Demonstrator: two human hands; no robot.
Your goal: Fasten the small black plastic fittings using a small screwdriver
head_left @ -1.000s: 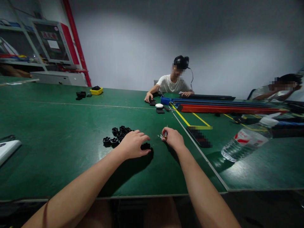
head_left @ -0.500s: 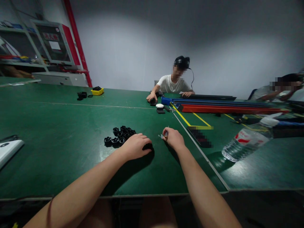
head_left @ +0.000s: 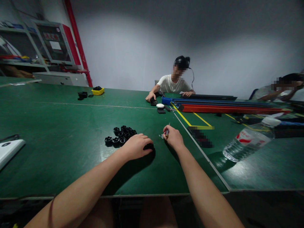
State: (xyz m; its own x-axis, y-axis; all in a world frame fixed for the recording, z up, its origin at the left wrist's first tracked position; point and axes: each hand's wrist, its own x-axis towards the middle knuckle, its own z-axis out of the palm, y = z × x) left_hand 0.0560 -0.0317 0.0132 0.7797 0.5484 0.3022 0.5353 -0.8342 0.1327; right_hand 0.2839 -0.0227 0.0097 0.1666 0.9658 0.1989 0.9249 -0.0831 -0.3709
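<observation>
My left hand (head_left: pixel 139 146) rests on the table with its fingers curled round a black plastic part (head_left: pixel 148 146), most of which is covered. Beside its knuckles lies a group of several black ring-shaped plastic parts (head_left: pixel 116 141). My right hand (head_left: pixel 174 136) is closed on a slim tool with a brownish handle (head_left: pixel 167 133). A thin tip points up from that grip; its exact kind is too small to make out. Small shiny scraps (head_left: pixel 161 136) lie on the green table by the right fingertips.
A plastic water bottle (head_left: pixel 249 139) leans at right, near a dark flat object (head_left: pixel 200 136). Long red (head_left: pixel 228 108) and blue rails lie beyond. Across the table a person (head_left: pixel 174 83) handles dark items; another sits far right. A yellow bin (head_left: pixel 98 91) stands at back left, a white device (head_left: pixel 10 152) at left.
The tool in my right hand has tilted slightly. My left hand keeps its place, and the view has shifted very little.
</observation>
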